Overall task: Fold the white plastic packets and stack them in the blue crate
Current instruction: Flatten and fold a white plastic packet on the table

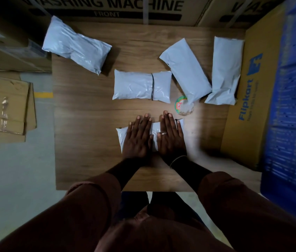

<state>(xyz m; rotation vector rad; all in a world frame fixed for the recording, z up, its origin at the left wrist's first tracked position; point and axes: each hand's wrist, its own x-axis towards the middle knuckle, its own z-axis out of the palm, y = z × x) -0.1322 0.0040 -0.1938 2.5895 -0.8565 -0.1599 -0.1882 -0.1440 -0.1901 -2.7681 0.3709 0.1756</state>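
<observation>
A white plastic packet (120, 137) lies near the front of the wooden table (85, 135). My left hand (138, 136) and my right hand (170, 134) both press flat on it, fingers straight and pointing away from me. Behind them lies a folded packet (134, 86) with a dark band around it. Two more packets (187, 70) (225, 70) lie at the right, and another packet (76, 45) sits at the far left corner. The blue crate (292, 106) stands at the right edge of the view, blurred.
A round green and red sticker or tape roll (180, 106) lies beside the right packets. A Flipkart cardboard box (249, 99) stands between table and crate. Washing machine cartons (118, 10) line the back. Flattened cartons (5, 108) lie on the floor at the left.
</observation>
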